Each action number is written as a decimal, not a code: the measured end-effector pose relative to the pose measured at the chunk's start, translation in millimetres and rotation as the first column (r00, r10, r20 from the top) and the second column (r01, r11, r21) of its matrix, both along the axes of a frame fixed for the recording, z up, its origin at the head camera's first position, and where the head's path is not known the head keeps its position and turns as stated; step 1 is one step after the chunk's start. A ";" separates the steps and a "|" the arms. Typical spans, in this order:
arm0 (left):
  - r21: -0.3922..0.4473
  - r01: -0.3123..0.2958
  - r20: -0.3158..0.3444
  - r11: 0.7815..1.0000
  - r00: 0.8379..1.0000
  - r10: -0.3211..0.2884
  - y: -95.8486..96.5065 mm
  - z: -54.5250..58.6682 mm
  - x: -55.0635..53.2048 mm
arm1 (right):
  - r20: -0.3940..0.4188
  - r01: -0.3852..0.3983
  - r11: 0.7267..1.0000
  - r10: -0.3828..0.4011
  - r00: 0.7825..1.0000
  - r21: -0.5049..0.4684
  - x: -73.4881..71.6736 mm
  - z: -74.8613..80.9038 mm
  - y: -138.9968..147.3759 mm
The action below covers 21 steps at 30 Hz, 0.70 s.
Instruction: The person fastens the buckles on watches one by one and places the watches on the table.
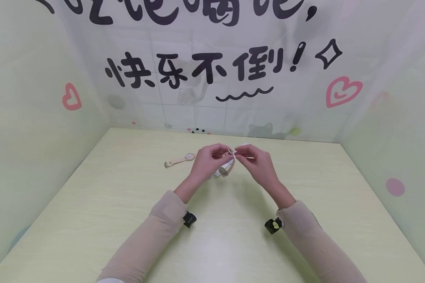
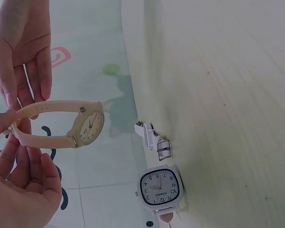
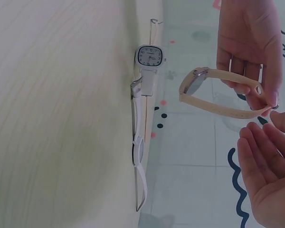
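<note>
A beige strap watch (image 2: 90, 126) with a round dial is held up off the table, its strap bent into a loop. My left hand (image 1: 207, 161) pinches the strap near its buckle end. My right hand (image 1: 260, 165) has its thumb and fingertips at the strap's end, close against the left fingers. In the right wrist view the watch (image 3: 221, 109) hangs away from both hands, and the right hand's other fingers (image 3: 256, 156) lie spread beneath. Exactly how the right fingertips meet the strap is partly hidden.
A white square-dial watch (image 2: 160, 187) lies on the table (image 1: 216, 236) beyond the hands. A slim white watch (image 3: 138, 151) lies near it. Left of the hands is a pale pink watch (image 1: 189, 157). Printed curtains (image 1: 198, 114) enclose the table's back and sides.
</note>
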<state>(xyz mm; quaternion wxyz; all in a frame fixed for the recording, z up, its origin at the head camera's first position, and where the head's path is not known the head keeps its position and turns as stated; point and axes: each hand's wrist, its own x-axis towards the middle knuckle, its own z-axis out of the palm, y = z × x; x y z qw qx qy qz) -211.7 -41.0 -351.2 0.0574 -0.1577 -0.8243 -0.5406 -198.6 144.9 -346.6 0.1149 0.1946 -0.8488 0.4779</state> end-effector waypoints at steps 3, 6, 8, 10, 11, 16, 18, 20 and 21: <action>-0.042 -0.012 -0.011 0.999 1.000 0.012 1.1 -0.3 0.5 | -0.030 0.019 1.000 -0.019 0.999 -0.009 0.5 2.2 0.1; -0.074 -0.017 -0.017 0.997 1.000 0.016 2.5 -0.6 0.9 | -0.070 0.030 1.000 -0.030 0.997 -0.007 0.7 3.5 -0.1; -0.091 -0.017 -0.023 0.996 1.000 0.015 3.7 -0.5 0.9 | -0.101 0.031 1.000 -0.031 0.994 -0.002 1.5 4.7 -0.8; -0.104 -0.017 -0.026 0.994 1.000 0.015 5.2 -0.2 1.2 | -0.132 0.030 1.000 -0.029 0.991 0.007 1.8 5.1 -1.4; -0.108 -0.017 -0.026 0.994 1.000 0.014 5.8 0.0 1.3 | -0.144 0.029 1.000 -0.027 0.989 0.011 1.9 5.2 -1.7; -0.133 -0.018 -0.035 0.991 0.999 0.014 8.9 -0.6 1.0 | -0.175 0.021 0.999 -0.015 0.984 0.033 0.7 4.6 -2.5; -0.142 -0.020 -0.045 0.990 0.999 0.014 9.8 -1.3 0.6 | -0.180 0.024 0.999 -0.015 0.984 0.045 0.2 4.4 -2.6; -0.150 -0.022 -0.053 0.988 0.998 0.014 10.6 -2.0 0.3 | -0.185 0.029 0.998 -0.018 0.982 0.054 0.2 4.2 -2.4; -0.155 -0.024 -0.057 0.988 0.998 0.015 11.0 -2.1 0.4 | -0.188 0.031 0.998 -0.019 0.982 0.058 0.1 4.1 -2.3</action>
